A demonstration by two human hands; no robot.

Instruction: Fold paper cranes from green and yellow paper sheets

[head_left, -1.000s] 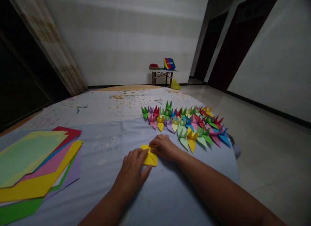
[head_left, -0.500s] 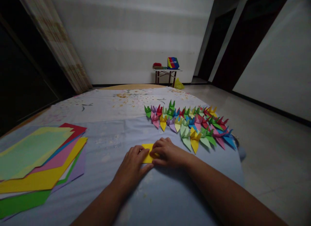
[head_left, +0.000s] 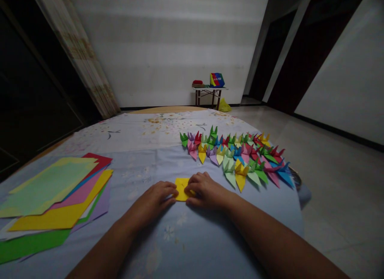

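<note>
though near, paper cranes [head_left: 237, 153] beyond fingers [head_left: 194, 186]

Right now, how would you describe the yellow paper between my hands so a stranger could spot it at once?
On the pale blue cloth, look between the stack of coloured sheets at left and the paper cranes at right. There, between the left hand and right hand, lies the yellow paper. It is small and flat, unlike the raised-winged cranes or the stack's larger yellow sheet.

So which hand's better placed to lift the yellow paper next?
Likely the right hand: its fingers lie over the right part of the yellow paper, while the left hand is only at its left edge.
</note>
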